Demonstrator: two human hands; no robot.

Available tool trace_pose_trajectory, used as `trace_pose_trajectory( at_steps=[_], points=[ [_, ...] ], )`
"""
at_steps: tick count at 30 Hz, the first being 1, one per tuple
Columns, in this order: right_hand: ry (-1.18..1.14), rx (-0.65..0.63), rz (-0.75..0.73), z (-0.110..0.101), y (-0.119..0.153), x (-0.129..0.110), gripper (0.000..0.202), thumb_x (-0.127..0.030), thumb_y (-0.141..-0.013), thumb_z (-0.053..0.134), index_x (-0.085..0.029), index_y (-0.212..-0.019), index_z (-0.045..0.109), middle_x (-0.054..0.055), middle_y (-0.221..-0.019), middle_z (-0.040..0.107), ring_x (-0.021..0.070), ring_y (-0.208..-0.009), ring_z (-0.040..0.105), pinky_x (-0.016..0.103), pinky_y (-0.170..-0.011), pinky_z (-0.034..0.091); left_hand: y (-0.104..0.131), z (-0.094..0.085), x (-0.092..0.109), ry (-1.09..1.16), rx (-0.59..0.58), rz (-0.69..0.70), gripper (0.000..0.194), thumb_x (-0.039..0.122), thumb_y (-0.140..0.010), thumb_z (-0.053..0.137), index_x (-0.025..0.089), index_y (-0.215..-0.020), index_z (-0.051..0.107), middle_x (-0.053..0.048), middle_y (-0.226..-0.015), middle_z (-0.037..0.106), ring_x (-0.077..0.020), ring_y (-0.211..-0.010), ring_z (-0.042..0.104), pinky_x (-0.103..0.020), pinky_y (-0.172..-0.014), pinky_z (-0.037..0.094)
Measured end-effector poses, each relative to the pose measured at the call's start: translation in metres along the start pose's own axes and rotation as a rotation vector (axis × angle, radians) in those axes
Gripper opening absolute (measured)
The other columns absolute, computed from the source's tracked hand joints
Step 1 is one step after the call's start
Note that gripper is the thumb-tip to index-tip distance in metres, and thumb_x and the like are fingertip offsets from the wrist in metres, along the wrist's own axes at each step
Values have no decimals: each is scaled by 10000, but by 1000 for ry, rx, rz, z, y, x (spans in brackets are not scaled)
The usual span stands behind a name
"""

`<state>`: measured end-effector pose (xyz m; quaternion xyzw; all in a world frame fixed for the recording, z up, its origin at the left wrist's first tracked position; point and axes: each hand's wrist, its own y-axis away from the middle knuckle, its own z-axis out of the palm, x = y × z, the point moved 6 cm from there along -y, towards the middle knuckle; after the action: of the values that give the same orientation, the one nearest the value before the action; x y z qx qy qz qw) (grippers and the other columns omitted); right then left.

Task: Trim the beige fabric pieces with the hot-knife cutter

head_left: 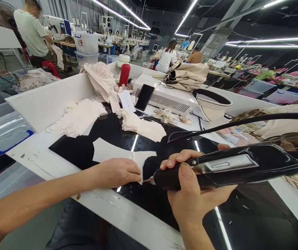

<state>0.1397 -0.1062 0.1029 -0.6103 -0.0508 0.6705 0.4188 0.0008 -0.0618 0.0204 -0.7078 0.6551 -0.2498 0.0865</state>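
One black tool (pixel 224 166), gripped in the right hand (pixel 190 194), points leftward at the white cloth (pixel 112 150) beside the left hand (pixel 117 172), whose pinch cannot be confirmed.

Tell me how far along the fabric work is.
Done: the pale piece looks cut to shape. In hand: left hand presses it, right hand holds the black tool, its tip near one corner. To do: probably that corner; whether the left stack or middle stack awaits work is unclear.
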Motion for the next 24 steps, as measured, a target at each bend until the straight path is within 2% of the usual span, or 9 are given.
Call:
trace_pose_trajectory(
  at_steps=[15,24],
  points=[
    [13,-15,-39,0,0,0,546,-147,-887,753,-360,-1315,489,-50,-874,620,142,-628,603,323,-563,589,-1,0,1,-2,32,12,249,65,-1033,474,136,-1064,711,-75,-1064,744,-195,-1017,679,-297,-959,547],
    [-2,7,-32,0,0,0,587,-183,-885,776,-379,-1350,476,-52,-877,617,150,-640,599,333,-586,588,0,-1,1,-15,38,16,237,65,-1027,488,137,-1070,710,-74,-1067,743,-198,-1007,683,-302,-946,554]
  ],
)
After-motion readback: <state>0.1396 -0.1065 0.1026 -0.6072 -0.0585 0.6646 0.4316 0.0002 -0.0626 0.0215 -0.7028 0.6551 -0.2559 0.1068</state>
